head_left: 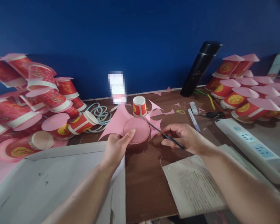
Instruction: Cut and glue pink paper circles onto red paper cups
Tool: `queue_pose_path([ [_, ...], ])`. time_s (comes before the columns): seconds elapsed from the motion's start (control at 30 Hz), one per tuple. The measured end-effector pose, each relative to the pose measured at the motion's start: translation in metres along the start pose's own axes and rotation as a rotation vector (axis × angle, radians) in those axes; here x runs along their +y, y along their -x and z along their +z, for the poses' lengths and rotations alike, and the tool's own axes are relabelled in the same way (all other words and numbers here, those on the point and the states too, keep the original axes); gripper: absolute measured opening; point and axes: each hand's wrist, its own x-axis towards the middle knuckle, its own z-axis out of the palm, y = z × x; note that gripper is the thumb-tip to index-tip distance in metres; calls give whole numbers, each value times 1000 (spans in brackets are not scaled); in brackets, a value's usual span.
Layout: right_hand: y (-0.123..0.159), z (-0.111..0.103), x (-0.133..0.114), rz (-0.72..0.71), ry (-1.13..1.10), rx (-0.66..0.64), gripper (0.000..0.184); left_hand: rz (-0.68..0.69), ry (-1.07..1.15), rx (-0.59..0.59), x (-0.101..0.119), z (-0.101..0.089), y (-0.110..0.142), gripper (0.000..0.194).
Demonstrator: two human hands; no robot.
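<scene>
My left hand (119, 143) is closed on a round pink paper disc (140, 132) with a darker rim line, its thumb pressing on top and its fingers underneath. My right hand (183, 137) is closed round dark scissors (169, 138), seen edge-on, whose tip reaches the disc's upper right edge. Just behind the disc a red and white paper cup (139, 106) stands upright. Pink paper offcuts (119, 119) with curved, pointed edges lie around it.
Several red cups with pink discs (46, 96) are heaped at left; others with pink cone tops (238, 96) stand at right. A black flask (200, 70) leans on the blue wall. A power strip (252, 141), printed paper (193, 186), coiled cable (99, 115) and white board (67, 183) lie about.
</scene>
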Motion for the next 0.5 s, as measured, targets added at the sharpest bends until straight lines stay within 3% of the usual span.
queue_pose_path([
  [0.3,0,-3,3,-15,34,2,29,58,65,-39,2,2,-1,30],
  [0.5,0,-3,3,-11,52,-15,27,31,-59,-4,5,1,1,32],
])
